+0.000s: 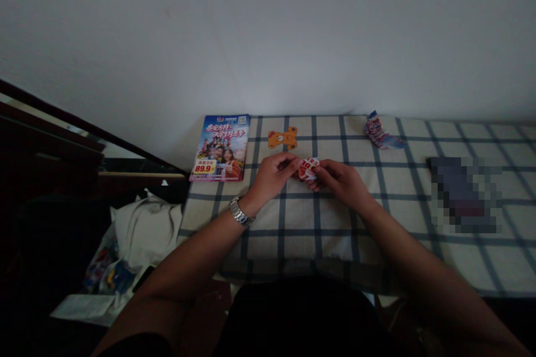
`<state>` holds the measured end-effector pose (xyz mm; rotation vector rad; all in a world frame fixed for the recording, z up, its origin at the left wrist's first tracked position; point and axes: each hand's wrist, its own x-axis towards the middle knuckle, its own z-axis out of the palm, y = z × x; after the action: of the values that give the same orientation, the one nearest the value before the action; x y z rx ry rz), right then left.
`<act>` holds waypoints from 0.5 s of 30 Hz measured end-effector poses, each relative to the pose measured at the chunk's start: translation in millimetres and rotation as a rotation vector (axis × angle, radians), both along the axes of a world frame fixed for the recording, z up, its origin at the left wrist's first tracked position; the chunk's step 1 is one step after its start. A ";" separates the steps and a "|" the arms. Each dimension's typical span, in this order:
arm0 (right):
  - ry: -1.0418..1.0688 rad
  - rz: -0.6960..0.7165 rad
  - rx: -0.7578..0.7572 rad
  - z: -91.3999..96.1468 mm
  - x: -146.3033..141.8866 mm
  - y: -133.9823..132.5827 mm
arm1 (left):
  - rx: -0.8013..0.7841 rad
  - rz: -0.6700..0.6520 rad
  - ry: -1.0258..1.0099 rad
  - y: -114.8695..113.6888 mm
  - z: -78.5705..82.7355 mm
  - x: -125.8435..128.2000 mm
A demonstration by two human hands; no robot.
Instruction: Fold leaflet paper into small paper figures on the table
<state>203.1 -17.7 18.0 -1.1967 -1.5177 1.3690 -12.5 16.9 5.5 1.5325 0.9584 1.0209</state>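
Note:
Between my two hands is a small piece of folded printed paper [309, 169], red and white with part of a number showing. My left hand [276, 174], with a metal watch [242, 211] at the wrist, pinches the paper's left side. The thumb and fingers of my right hand [341, 181] grip its right side. Both hands are just above the checked tablecloth [288, 228]. How the paper is folded underneath is hidden by my fingers. Beyond my left hand lies a flat orange bear figure [283, 138].
A stack of printed flyers [221, 148] lies at the table's left end. Toward the back right sits a crumpled, folded flyer [381, 133]. Farther right is a dark blurred-out object [463, 189]. A white wall [268, 39] rises behind; bags [144, 228] stand below left.

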 end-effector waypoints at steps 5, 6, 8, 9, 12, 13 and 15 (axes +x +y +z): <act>0.076 -0.005 -0.072 3.4 -4.2 -1.0 | 0.007 0.033 0.032 -1.0 1.8 -0.4; 0.091 0.006 -0.095 3.7 -4.7 -1.2 | 0.012 0.038 0.036 -1.2 2.1 -0.3; 0.108 0.028 -0.134 3.9 -5.0 -1.2 | 0.025 0.048 0.044 -1.7 2.8 0.1; 0.112 0.033 -0.147 3.7 -4.9 -1.2 | 0.028 0.052 0.044 -1.9 3.1 0.5; 0.128 0.020 -0.161 2.1 -3.8 -0.8 | 0.016 0.059 0.027 -2.5 4.2 1.8; 0.132 0.013 -0.155 1.4 -3.2 -0.7 | 0.011 0.059 0.020 -2.7 4.6 2.2; 0.129 0.004 -0.133 -0.2 -2.0 -0.3 | -0.001 0.053 0.001 -3.1 5.5 2.8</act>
<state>201.1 -18.0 17.8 -1.1620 -1.3582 1.5398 -9.7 13.9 10.9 1.5140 1.0050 1.0570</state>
